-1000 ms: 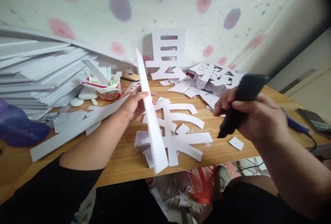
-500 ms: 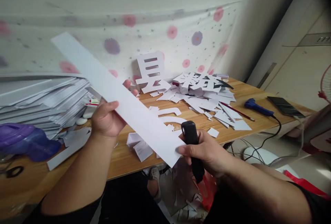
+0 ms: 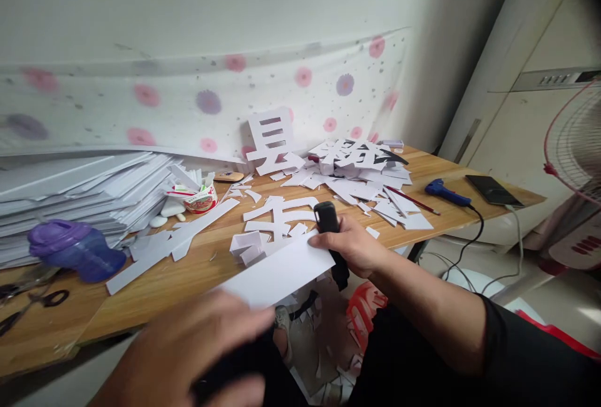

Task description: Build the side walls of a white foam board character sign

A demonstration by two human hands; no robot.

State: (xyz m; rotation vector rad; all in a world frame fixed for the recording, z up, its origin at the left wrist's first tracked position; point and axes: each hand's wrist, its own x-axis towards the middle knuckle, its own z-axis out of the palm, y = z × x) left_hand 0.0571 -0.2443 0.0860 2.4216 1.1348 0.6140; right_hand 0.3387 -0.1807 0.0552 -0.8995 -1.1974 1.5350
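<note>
A long flat white strip of card or foam board point(image 3: 282, 272) slants over the table's front edge. My right hand point(image 3: 354, 245) is closed round a black handheld tool point(image 3: 327, 218), its exact kind unclear, and its thumb pins the strip's right end. My left hand point(image 3: 201, 347), large and blurred, is close to the camera at the lower left with thumb and fingers apart. It overlaps the strip's left end; whether it touches the strip is hard to make out. Just behind the strip lie cut white character strokes point(image 3: 279, 219) and a small folded white piece point(image 3: 246, 244).
White sheets point(image 3: 94, 185) are stacked at left, near a purple-blue cup point(image 3: 77, 250) and scissors point(image 3: 40, 299). Cut scraps point(image 3: 357, 175), a pencil point(image 3: 413, 200), a blue glue gun point(image 3: 446, 192) and a phone point(image 3: 494, 190) lie right. A fan point(image 3: 575, 144) stands beyond.
My left hand has left its hold midway along the strip and come down towards me. The strip has swung from rising leftward to sloping down leftward. My right hand still grips the tool and strip.
</note>
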